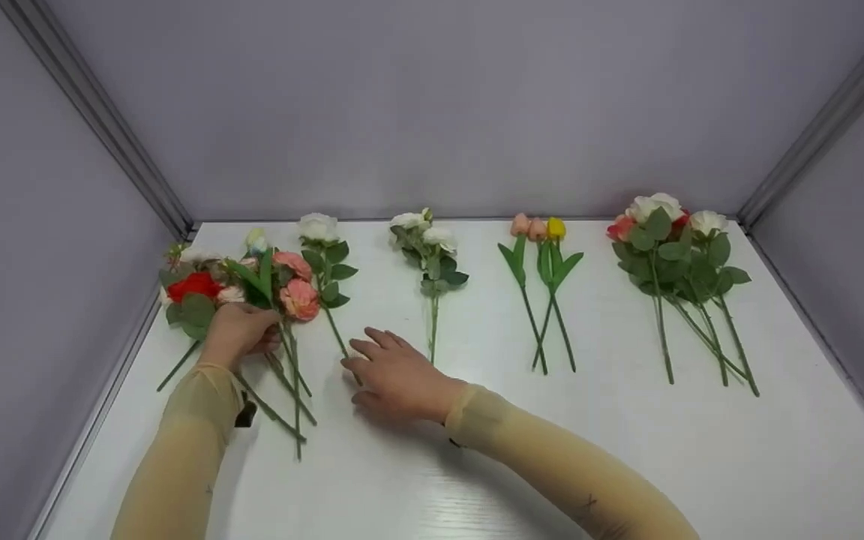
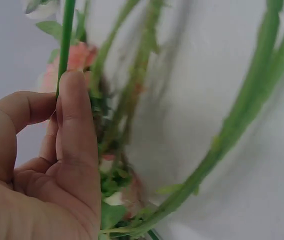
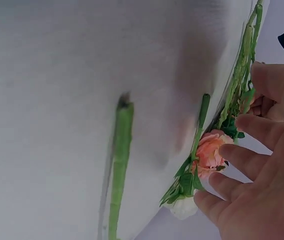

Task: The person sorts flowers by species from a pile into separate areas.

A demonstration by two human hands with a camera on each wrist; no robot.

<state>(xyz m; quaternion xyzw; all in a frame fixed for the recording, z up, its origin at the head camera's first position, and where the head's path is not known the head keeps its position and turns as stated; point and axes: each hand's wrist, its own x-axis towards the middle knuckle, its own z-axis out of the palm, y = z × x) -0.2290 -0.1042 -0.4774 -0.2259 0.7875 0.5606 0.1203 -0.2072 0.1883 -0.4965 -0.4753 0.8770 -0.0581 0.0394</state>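
Observation:
In the head view my left hand [image 1: 241, 330] is at the left flower pile, thumb and fingers pinching the smooth green stem [image 2: 66, 45] of a tulip with long leaves [image 1: 258, 276] and a pale bloom [image 1: 256, 240]. Pink flowers [image 1: 299, 298] and a red rose [image 1: 196, 286] lie around that hand. My right hand [image 1: 402, 379] has its fingers spread loosely over the lower stem of a white rose [image 1: 318, 227]. Nothing is in its grasp. In the right wrist view its fingers [image 3: 244, 160] overlap the pink flower behind them.
A white flower stem [image 1: 433, 330] lies just beyond my right hand. Farther right are pink and yellow tulips [image 1: 556, 227], then a bunch of white and red roses [image 1: 655, 206]. Grey walls [image 1: 447, 112] enclose the white table [image 1: 777, 465] at the back and sides.

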